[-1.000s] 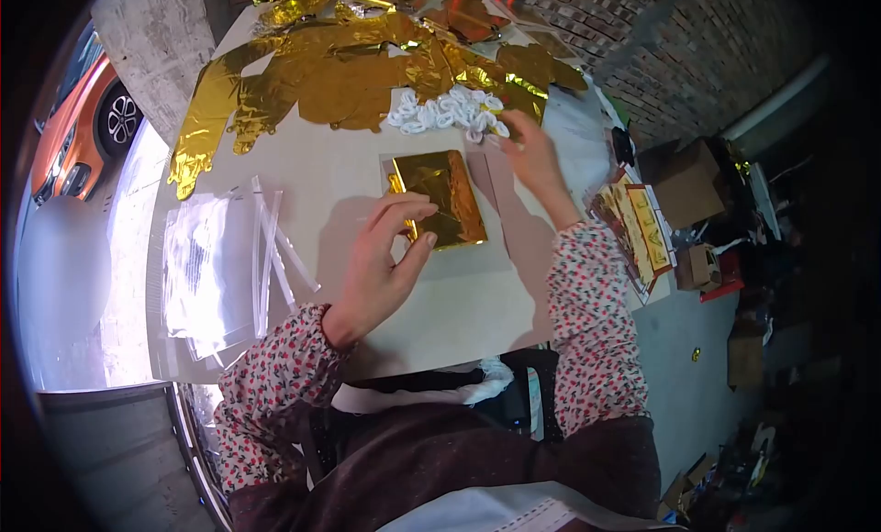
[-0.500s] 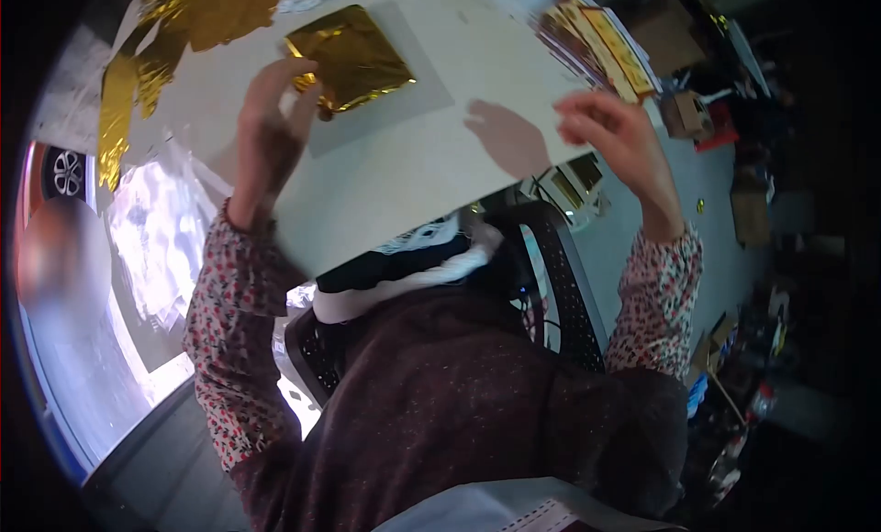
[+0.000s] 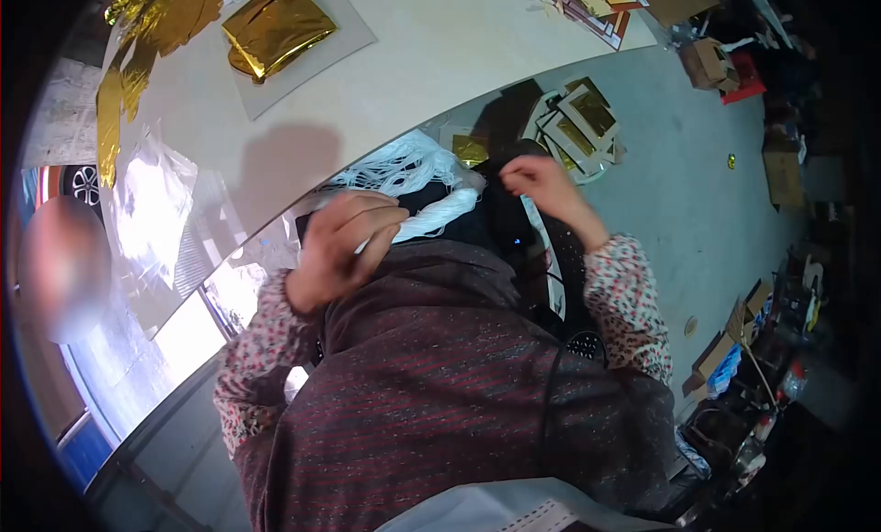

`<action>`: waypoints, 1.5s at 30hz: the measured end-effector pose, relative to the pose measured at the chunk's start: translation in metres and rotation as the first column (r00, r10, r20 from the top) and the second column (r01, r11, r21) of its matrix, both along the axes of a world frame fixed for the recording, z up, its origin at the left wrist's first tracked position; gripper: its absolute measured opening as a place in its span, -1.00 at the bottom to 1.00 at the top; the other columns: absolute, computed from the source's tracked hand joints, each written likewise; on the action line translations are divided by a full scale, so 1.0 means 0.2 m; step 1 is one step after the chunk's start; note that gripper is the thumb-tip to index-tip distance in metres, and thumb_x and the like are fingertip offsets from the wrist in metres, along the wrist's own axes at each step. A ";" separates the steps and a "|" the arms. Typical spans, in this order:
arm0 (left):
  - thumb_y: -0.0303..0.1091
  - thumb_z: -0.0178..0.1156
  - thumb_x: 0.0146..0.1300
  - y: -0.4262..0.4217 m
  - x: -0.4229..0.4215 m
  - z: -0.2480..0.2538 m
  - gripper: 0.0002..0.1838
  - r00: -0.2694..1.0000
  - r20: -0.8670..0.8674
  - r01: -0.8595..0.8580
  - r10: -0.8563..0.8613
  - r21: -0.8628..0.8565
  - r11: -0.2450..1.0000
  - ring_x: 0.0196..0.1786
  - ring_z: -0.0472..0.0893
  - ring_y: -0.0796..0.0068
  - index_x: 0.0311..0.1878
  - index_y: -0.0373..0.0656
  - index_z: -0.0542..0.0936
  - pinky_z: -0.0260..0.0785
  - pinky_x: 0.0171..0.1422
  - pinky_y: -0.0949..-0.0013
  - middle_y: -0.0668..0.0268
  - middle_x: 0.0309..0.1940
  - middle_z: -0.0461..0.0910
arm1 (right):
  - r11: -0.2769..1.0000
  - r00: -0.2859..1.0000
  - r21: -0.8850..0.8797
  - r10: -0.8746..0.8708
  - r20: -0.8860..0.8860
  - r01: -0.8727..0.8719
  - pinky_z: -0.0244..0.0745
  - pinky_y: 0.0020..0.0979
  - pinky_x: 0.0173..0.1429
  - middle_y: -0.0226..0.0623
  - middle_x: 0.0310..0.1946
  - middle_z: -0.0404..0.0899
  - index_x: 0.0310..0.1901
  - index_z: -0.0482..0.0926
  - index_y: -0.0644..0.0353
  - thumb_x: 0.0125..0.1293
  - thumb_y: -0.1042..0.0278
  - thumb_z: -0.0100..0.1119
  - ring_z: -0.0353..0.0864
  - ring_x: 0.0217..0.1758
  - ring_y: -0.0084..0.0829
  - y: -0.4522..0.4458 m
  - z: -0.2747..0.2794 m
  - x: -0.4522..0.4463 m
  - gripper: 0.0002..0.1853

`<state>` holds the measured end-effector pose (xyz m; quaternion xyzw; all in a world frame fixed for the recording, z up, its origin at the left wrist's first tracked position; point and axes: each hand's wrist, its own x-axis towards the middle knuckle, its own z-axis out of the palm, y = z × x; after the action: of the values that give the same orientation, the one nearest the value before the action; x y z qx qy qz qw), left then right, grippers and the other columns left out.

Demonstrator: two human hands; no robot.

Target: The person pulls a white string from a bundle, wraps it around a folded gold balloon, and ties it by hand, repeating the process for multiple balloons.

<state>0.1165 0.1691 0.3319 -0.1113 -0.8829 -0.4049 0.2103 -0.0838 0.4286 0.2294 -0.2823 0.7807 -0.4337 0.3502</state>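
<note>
On the counter (image 3: 431, 64), the gold foil packet (image 3: 280, 29) is lying folded, its clear sheet (image 3: 317, 64) spreading flat, unwrapped. Off the counter's near edge, the left hand (image 3: 341, 248) is curling beside white cord (image 3: 445, 211), the right hand (image 3: 546, 188) hovering nearby; whether either grip is holding any is staying unclear.

So the table (image 3: 440, 64) was in front of me, with the foil packet (image 3: 281, 29) on a flat sheet (image 3: 275, 101), ahead and left. Foil scraps (image 3: 184, 18) lay left of that, clear bags (image 3: 154, 206) nearer on the left, cards (image 3: 592, 5) far right, and the cord bundle (image 3: 450, 206) across my lap.
</note>
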 end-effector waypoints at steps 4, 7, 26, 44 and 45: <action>-0.46 0.22 0.12 -0.12 0.07 -0.50 -0.84 0.965 0.211 -0.153 0.158 -0.038 0.987 -0.24 0.58 0.15 -0.23 -0.28 0.58 0.43 -0.15 0.30 0.11 -0.31 0.59 | 0.974 0.947 0.224 0.104 -0.304 -0.035 0.49 -0.22 -0.15 -0.08 -0.35 0.62 -0.25 0.62 0.18 0.18 0.28 0.14 0.62 -0.25 -0.11 -0.36 -0.11 0.09 -0.81; -0.41 0.19 0.17 -0.07 0.15 -0.65 -0.84 0.881 0.397 -0.299 0.257 0.047 0.953 -0.24 0.58 0.12 -0.24 -0.29 0.58 0.41 -0.15 0.28 0.08 -0.31 0.57 | 0.965 0.903 0.262 0.128 -0.410 -0.017 0.48 -0.15 -0.11 -0.06 -0.33 0.61 -0.24 0.64 0.15 0.19 0.28 0.10 0.61 -0.21 -0.06 -0.42 -0.16 0.09 -0.80; -0.25 0.15 0.26 -0.22 0.21 -0.83 -0.72 0.782 0.617 -0.183 -0.087 0.360 0.915 -0.32 0.53 0.51 -0.21 -0.35 0.58 0.36 -0.19 0.44 0.18 -0.39 0.58 | 0.964 0.927 0.048 -0.238 -0.289 0.262 0.56 -0.35 -0.31 -0.17 -0.49 0.64 -0.33 0.65 0.22 0.12 0.41 0.18 0.69 -0.37 -0.31 -0.57 -0.22 -0.09 -0.87; -0.24 0.15 0.26 -0.21 0.26 -0.83 -0.71 0.774 0.633 -0.216 -0.011 0.281 0.935 -0.38 0.44 0.59 -0.19 -0.34 0.55 0.31 -0.27 0.44 0.25 -0.48 0.51 | 0.375 0.523 -0.366 -0.563 0.640 0.852 0.09 -0.59 -0.62 -0.52 -0.65 0.25 -0.39 0.43 0.13 0.25 0.44 0.05 0.25 -0.66 -0.64 0.58 -0.12 -0.88 -0.93; -0.24 0.15 0.26 -0.20 0.28 -0.83 -0.71 0.774 0.633 -0.234 -0.010 0.302 0.924 -0.37 0.43 0.61 -0.19 -0.34 0.55 0.31 -0.27 0.45 0.26 -0.48 0.50 | 0.310 0.572 -0.492 -0.575 0.584 0.814 0.14 -0.63 -0.63 -0.50 -0.60 0.30 -0.34 0.46 0.15 0.26 0.43 0.02 0.32 -0.61 -0.65 0.76 -0.01 -0.90 -0.96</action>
<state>0.1716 0.1293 0.1651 0.1234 -0.8166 -0.5614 -0.0523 -0.2638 0.5797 0.2271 0.0449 0.5205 -0.8472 0.0965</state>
